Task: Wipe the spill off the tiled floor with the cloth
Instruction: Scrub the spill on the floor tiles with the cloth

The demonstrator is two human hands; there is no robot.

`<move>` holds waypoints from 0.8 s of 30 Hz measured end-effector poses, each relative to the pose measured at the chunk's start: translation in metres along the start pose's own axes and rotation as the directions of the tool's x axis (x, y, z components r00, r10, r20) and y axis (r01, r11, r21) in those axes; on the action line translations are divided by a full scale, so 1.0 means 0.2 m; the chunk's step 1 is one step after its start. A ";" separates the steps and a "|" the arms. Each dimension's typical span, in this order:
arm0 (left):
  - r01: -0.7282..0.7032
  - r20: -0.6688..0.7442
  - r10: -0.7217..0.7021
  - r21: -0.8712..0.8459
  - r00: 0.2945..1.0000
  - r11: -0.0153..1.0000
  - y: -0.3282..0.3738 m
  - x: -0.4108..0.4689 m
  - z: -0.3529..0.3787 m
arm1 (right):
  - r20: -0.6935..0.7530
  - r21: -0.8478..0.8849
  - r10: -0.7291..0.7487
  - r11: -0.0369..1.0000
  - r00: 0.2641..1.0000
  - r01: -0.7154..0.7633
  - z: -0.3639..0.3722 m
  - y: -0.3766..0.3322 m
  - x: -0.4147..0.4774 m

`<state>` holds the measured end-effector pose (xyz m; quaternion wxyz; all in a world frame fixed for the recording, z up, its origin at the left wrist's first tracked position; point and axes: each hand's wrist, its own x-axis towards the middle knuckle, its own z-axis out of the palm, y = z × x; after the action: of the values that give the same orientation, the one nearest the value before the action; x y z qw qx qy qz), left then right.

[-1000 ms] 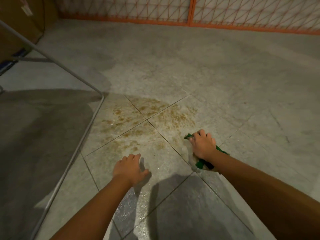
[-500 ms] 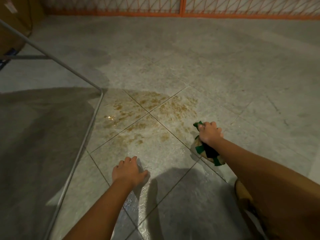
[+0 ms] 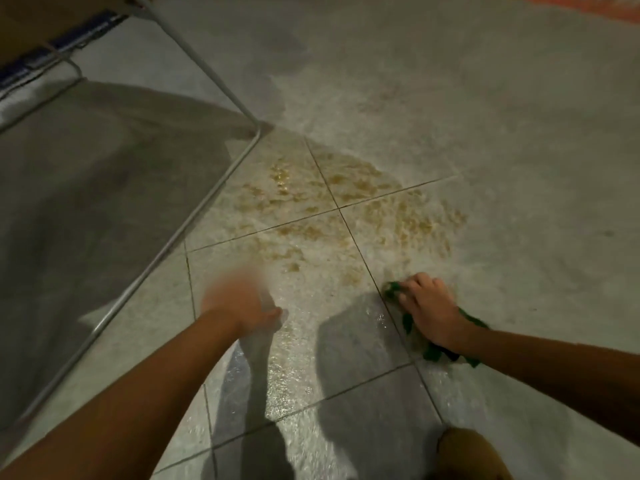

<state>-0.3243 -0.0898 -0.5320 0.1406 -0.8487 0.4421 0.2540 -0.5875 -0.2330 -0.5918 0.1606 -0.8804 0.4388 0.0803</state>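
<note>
A brownish speckled spill spreads over the meeting corners of several grey floor tiles. My right hand presses a green patterned cloth onto the floor at the spill's near right edge; green bits of cloth stick out past my fingertips and under my wrist. My left hand rests flat on the wet, shiny tile to the left of the cloth, fingers spread and blurred, holding nothing. The tile between my hands glistens with moisture.
A thin grey metal frame runs diagonally on the left, with a leg rising toward the top. Grey fabric or shadow fills the area behind the frame. My knee shows at the bottom right.
The camera tilted down and closer to the floor. My right hand with the cloth slid back toward me at the spill's near edge; my left hand shifted slightly and is blurred.
</note>
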 end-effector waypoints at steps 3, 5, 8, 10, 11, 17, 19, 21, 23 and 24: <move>0.066 0.011 -0.066 -0.069 0.998 0.995 -0.01 -0.03 0.11 | -0.120 0.028 -0.094 0.995 0.988 0.098 0.15 0.01 -0.09; 0.100 -0.002 -0.101 -0.106 0.995 0.989 -0.01 -0.05 0.16 | -0.175 -0.044 -0.162 0.987 0.971 0.157 0.17 0.01 -0.11; 0.141 -0.057 -0.151 -0.146 0.987 0.979 0.00 -0.06 0.20 | -0.195 -0.149 -0.430 0.901 0.882 0.407 0.15 0.00 -0.02; 0.154 -0.070 -0.168 -0.171 0.983 0.973 0.03 -0.06 0.21 | -0.183 -0.182 -0.522 0.851 0.833 0.493 0.13 -0.02 0.10; 0.159 -0.068 -0.174 -0.179 0.982 0.971 0.05 -0.06 0.22 | -0.185 -0.181 -0.528 0.847 0.829 0.499 0.12 -0.04 0.16; 0.165 -0.100 -0.187 -0.198 0.977 0.966 0.03 -0.07 0.27 | -0.271 -0.118 -0.500 0.865 0.822 0.488 0.18 -0.06 0.14; 0.176 -0.135 -0.202 -0.186 0.970 0.967 0.01 -0.07 0.28 | -0.240 -0.151 -0.604 0.797 0.760 0.585 0.22 -0.08 0.08; 0.202 -0.144 -0.237 -0.223 0.961 0.954 -0.02 -0.08 0.31 | -0.211 -0.180 -0.703 0.711 0.679 0.680 0.23 -0.11 0.07; 0.236 -0.113 -0.282 -0.308 0.953 0.922 -0.04 -0.08 0.34 | -0.198 -0.162 -0.749 0.662 0.633 0.732 0.21 -0.12 0.13; 0.246 -0.094 -0.292 -0.338 0.952 0.908 -0.05 -0.08 0.35 | -0.196 -0.150 -0.749 0.660 0.632 0.736 0.21 -0.12 0.17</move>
<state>-0.3447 -0.0407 -0.5807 0.0018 -0.9290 0.2820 0.2397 -0.5472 -0.2298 -0.6346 0.1005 -0.9897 0.0516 -0.0882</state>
